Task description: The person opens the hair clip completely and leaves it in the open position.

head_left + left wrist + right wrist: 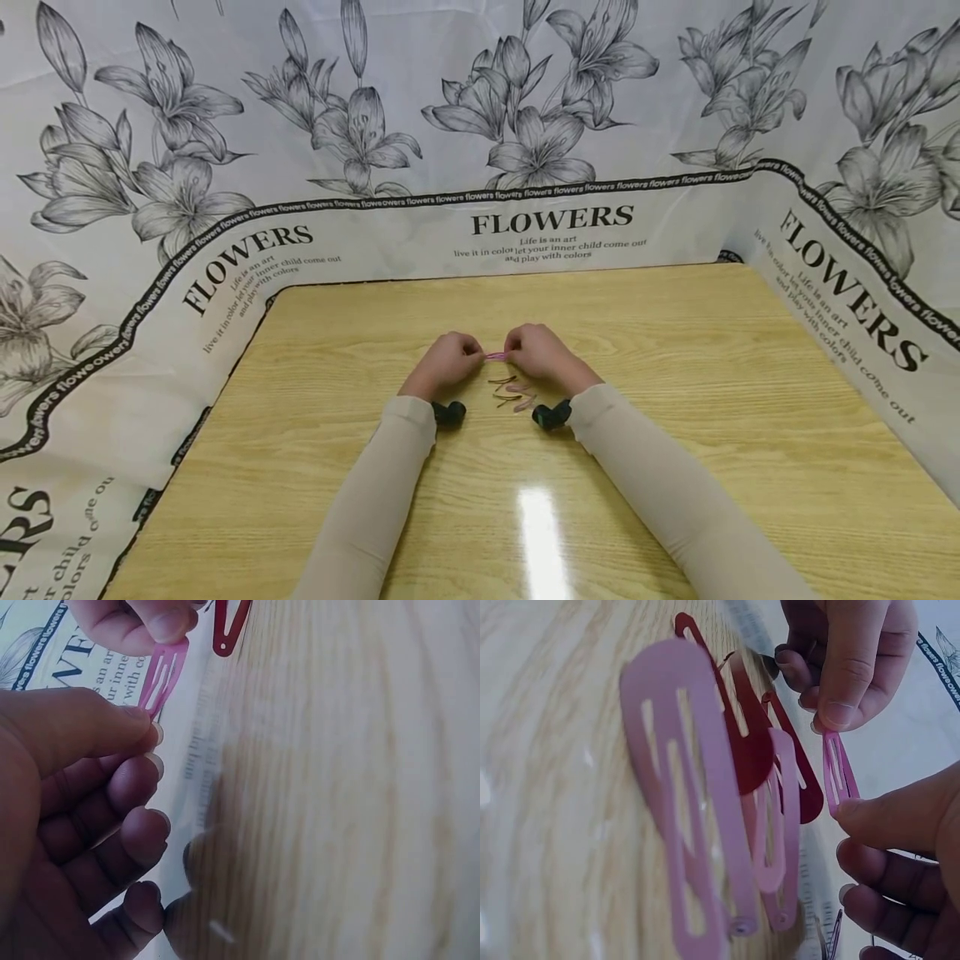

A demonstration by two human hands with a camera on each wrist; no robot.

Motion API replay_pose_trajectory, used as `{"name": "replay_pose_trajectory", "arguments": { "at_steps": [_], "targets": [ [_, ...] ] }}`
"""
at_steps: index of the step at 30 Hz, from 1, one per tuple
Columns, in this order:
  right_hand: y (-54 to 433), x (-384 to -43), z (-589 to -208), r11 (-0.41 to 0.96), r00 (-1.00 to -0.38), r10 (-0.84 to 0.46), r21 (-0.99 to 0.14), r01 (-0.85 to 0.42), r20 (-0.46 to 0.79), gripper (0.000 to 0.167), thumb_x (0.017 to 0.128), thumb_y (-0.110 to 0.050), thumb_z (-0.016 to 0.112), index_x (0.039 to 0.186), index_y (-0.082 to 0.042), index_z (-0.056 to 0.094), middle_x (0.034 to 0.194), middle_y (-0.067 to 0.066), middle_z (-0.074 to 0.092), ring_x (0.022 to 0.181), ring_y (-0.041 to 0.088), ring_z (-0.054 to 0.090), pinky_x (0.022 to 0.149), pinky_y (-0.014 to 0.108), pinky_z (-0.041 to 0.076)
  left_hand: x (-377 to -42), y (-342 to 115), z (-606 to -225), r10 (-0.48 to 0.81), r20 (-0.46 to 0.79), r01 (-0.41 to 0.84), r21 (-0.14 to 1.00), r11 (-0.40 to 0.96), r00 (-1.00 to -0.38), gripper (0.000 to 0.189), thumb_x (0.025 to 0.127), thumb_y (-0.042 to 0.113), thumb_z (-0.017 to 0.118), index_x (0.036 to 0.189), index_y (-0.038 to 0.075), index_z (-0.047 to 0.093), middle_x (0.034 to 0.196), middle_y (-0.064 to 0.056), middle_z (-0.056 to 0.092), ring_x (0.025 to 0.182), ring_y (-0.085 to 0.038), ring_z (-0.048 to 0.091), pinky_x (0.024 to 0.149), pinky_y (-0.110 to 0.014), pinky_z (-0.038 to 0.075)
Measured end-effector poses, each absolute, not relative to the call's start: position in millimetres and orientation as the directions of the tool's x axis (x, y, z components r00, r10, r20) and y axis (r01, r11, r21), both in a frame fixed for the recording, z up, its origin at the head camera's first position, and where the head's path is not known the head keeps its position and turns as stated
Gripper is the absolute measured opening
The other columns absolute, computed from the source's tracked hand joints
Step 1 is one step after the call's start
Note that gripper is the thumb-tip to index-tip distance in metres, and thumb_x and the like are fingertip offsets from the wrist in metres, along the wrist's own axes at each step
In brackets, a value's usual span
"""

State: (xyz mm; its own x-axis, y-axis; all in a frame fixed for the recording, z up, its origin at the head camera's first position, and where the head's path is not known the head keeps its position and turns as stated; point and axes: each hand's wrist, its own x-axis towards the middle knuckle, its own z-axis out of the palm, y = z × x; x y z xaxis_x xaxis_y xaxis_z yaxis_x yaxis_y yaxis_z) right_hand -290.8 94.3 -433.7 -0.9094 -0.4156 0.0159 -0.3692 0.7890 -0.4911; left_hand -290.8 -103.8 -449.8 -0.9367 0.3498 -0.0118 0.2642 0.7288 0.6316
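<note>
A pink snap hair clip [496,356] spans the gap between my two hands, above the table near its middle. My left hand [452,360] pinches one end between thumb and index finger; its other fingers curl loosely in the left wrist view. The opposite end is pinched by my right hand [538,352]. Slots run along the clip, as the left wrist view shows. Just nearer to me lies a loose group of snap clips. In the right wrist view, a pale pink clip [724,795] appears large in front, with dark red clips [754,761] behind it.
Light wood-grain table [300,517] under both arms. A white cloth [390,237] printed with flowers and lettering stands around its back and sides. Dark devices, one at the left wrist [450,414] and one at the right wrist [552,414], flank the loose clips.
</note>
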Motion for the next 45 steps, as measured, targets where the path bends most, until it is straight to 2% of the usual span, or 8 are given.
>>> {"name": "replay_pose_trajectory", "arguments": {
  "at_steps": [7, 13, 23, 29, 36, 45],
  "targets": [
    [102, -287, -436, 0.747, -0.918, -0.393, -0.563, -0.352, 0.053, 0.009, 0.092, -0.019, 0.064, 0.088, -0.014, 0.071, 0.094, 0.003, 0.069, 0.086, 0.019, 0.06, 0.081, 0.037, 0.049, -289, -101, -451, 0.352, -0.014, 0.255, 0.663, 0.704, -0.936, 0.018, 0.096, 0.023, 0.059, 0.092, 0.011, 0.072, 0.082, -0.002, 0.066, 0.067, -0.015, 0.055, 0.063, -0.028, 0.047],
    [110, -283, -435, 0.715, -0.93, -0.365, -0.623, -0.316, 0.052, 0.011, 0.094, -0.021, 0.063, 0.091, -0.014, 0.071, 0.092, 0.003, 0.069, 0.083, 0.018, 0.059, 0.078, 0.036, 0.048, -288, -97, -450, 0.349, -0.014, 0.242, 0.695, 0.677, -0.937, 0.019, 0.096, 0.024, 0.058, 0.096, 0.01, 0.071, 0.082, -0.003, 0.064, 0.063, -0.014, 0.056, 0.056, -0.027, 0.047],
    [118, -279, -437, 0.643, -0.943, -0.326, -0.714, -0.276, 0.071, 0.01, 0.095, -0.024, 0.062, 0.095, -0.016, 0.069, 0.095, 0.002, 0.068, 0.087, 0.018, 0.06, 0.082, 0.036, 0.048, -284, -95, -449, 0.346, -0.023, 0.215, 0.746, 0.631, -0.938, 0.022, 0.097, 0.029, 0.056, 0.103, 0.011, 0.068, 0.084, -0.004, 0.062, 0.064, -0.017, 0.058, 0.054, -0.03, 0.048],
    [120, -274, -436, 0.635, -0.943, -0.32, -0.719, -0.283, 0.089, 0.012, 0.097, -0.021, 0.059, 0.099, -0.014, 0.068, 0.097, 0.005, 0.067, 0.089, 0.02, 0.059, 0.083, 0.038, 0.048, -279, -94, -447, 0.33, 0.019, 0.233, 0.745, 0.625, -0.944, 0.021, 0.097, 0.028, 0.057, 0.104, 0.011, 0.069, 0.089, -0.002, 0.065, 0.07, -0.016, 0.058, 0.06, -0.03, 0.049],
    [121, -269, -437, 0.618, -0.943, -0.32, -0.732, -0.285, 0.096, 0.011, 0.098, -0.02, 0.057, 0.1, -0.014, 0.067, 0.098, 0.005, 0.066, 0.09, 0.02, 0.058, 0.084, 0.038, 0.047, -274, -92, -448, 0.316, 0.055, 0.235, 0.788, 0.569, -0.947, 0.016, 0.097, 0.026, 0.058, 0.106, 0.018, 0.069, 0.104, 0.001, 0.068, 0.086, -0.014, 0.06, 0.074, -0.029, 0.05],
    [119, -264, -440, 0.584, -0.952, -0.294, -0.773, -0.247, 0.082, 0.012, 0.099, -0.022, 0.056, 0.101, -0.015, 0.066, 0.095, 0.004, 0.064, 0.082, 0.021, 0.053, 0.075, 0.035, 0.044, -270, -91, -449, 0.357, 0.072, 0.238, 0.864, 0.445, -0.931, 0.024, 0.099, 0.017, 0.051, 0.116, 0.013, 0.068, 0.113, -0.005, 0.07, 0.091, -0.012, 0.068, 0.081, -0.032, 0.052]
  ]
}}
